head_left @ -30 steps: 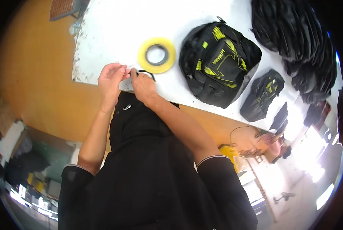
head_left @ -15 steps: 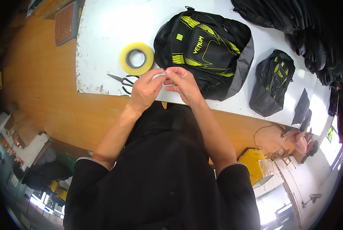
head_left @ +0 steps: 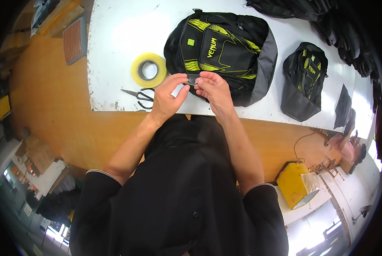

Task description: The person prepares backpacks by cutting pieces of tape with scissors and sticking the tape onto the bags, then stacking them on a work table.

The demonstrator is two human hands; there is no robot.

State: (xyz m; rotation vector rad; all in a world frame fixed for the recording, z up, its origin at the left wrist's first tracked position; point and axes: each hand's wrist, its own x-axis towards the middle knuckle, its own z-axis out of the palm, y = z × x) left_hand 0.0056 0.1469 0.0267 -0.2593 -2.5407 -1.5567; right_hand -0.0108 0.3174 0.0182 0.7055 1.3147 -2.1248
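Over the front edge of the table, my two hands are close together before a large black backpack [head_left: 231, 47] with lime-yellow trim. My right hand [head_left: 215, 93] is closed, thumb and forefinger pinching a small clear piece of film [head_left: 192, 79] too fine to name surely. The fingers of my left hand [head_left: 168, 97] are apart, their tips beside that clear piece; whether they touch it I cannot tell. Left of the backpack lies a roll of clear yellowish tape [head_left: 136, 72]. Black-handled scissors [head_left: 135, 94] lie just below the roll, partly behind my left hand.
A smaller black and yellow bag [head_left: 304, 85] lies on the white table [head_left: 114, 38] at the right. Dark bags [head_left: 357, 47] are heaped at the far right. A red-brown panel [head_left: 75, 40] stands past the left edge. Behind, right, are a yellow box [head_left: 295, 183] and another person [head_left: 351, 149].
My hands have drawn apart slightly, and the left fingers have spread. The clear piece now shows between them. The whole view has shifted a little; the bags and tape lie as before.
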